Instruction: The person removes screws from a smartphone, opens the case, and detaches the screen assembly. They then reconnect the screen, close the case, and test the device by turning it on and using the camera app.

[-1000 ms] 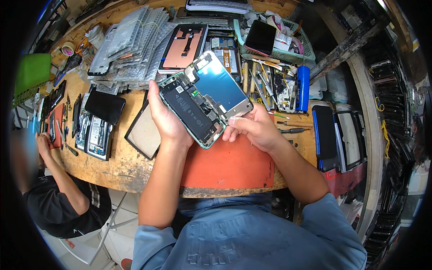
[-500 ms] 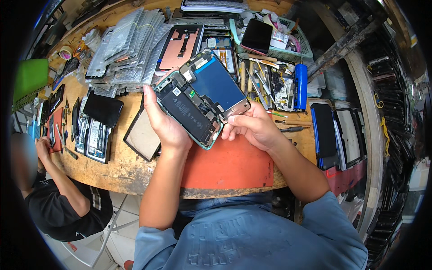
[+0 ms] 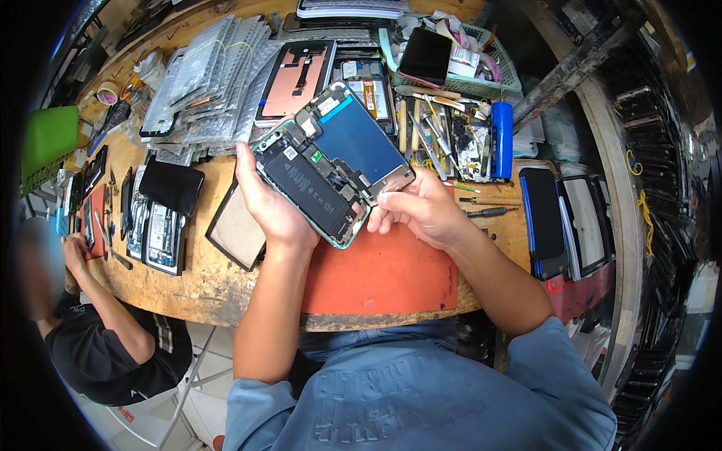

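An opened phone is held up over a red mat point(image 3: 380, 278). Its body point(image 3: 307, 183), with a black battery and bare inner parts in a teal-edged frame, rests along the palm of my left hand point(image 3: 274, 207), the thumb at its left edge. Folded out beside it is the screen panel point(image 3: 359, 139), its blue back facing up. My right hand point(image 3: 425, 210) pinches the lower corner of this panel between thumb and fingers. Panel and body lie side by side, close together; whether a cable joins them I cannot make out.
Bubble-wrapped packs point(image 3: 214, 75) are stacked at the back left. A green basket point(image 3: 511, 86) and a tray of hand tools point(image 3: 451, 143) stand at the back right. Opened phones point(image 3: 162, 225) lie on the left. A co-worker's hand point(image 3: 75, 252) is at the far left.
The phone and both hands have shifted very slightly to the left in the picture. My grip on body and screen panel stays the same.
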`<action>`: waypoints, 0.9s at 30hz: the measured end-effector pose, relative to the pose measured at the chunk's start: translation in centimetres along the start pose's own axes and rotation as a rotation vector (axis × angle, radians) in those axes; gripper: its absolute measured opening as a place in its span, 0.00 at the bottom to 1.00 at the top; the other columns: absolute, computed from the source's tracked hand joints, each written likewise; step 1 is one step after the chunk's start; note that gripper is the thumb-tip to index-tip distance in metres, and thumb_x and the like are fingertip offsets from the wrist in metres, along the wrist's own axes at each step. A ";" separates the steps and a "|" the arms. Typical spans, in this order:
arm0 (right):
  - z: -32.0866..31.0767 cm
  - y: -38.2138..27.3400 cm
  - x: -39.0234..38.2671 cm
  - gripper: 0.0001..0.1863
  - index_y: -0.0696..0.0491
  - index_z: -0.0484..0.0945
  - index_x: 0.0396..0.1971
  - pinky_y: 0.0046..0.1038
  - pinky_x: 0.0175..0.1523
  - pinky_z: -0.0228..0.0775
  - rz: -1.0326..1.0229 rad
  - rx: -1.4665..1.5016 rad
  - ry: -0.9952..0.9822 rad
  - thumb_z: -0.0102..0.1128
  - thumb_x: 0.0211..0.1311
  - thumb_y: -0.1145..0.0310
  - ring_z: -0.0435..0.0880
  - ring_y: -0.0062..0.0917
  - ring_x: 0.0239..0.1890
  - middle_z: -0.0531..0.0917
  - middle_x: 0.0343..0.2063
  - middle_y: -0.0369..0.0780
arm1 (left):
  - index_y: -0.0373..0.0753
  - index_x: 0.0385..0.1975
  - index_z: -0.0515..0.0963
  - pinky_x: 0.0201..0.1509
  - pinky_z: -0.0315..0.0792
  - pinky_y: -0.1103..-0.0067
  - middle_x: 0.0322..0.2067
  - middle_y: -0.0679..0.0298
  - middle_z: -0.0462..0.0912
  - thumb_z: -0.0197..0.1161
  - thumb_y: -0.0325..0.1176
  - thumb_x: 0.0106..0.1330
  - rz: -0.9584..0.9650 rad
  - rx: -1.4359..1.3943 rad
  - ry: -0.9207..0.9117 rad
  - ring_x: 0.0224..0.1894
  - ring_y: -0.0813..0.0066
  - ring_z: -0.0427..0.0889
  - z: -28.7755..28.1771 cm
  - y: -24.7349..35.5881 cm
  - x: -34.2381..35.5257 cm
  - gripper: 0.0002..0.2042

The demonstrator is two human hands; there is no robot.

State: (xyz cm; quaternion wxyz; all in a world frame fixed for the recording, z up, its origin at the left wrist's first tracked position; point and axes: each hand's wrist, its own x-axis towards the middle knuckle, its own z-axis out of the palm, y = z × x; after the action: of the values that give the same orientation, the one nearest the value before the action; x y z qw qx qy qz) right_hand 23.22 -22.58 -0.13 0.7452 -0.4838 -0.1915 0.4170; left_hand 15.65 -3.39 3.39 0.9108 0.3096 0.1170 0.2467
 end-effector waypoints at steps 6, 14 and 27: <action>-0.2 0.2 0.0 0.03 0.61 0.77 0.40 0.27 0.37 0.87 -0.017 0.011 0.009 0.58 0.74 0.77 0.93 0.34 0.34 0.88 0.33 0.50 | 0.35 0.65 0.75 0.66 0.76 0.63 0.57 0.54 0.84 0.34 0.61 0.83 0.079 -0.049 -0.183 0.59 0.60 0.83 -0.8 -0.2 -0.1 0.35; 0.1 -0.1 -0.1 0.02 0.61 0.77 0.39 0.27 0.36 0.87 0.010 0.029 0.019 0.57 0.73 0.79 0.93 0.35 0.34 0.88 0.33 0.50 | 0.36 0.65 0.75 0.64 0.77 0.64 0.56 0.55 0.85 0.34 0.62 0.83 0.023 -0.138 -0.265 0.57 0.62 0.84 -1.2 0.0 0.1 0.35; 0.4 -0.7 -0.2 0.09 0.63 0.80 0.47 0.28 0.34 0.86 -0.009 0.148 0.035 0.60 0.74 0.74 0.92 0.35 0.33 0.88 0.36 0.48 | 0.34 0.69 0.72 0.69 0.72 0.65 0.62 0.55 0.81 0.33 0.63 0.83 0.140 -0.017 -0.256 0.63 0.61 0.80 -1.3 -0.5 -0.2 0.38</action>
State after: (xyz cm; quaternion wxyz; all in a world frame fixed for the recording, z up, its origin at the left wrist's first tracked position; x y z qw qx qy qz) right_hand 23.18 -22.67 0.69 0.7841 -0.4337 -0.1490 0.4182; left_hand 15.20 -3.12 2.08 0.9014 0.3383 -0.0242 0.2691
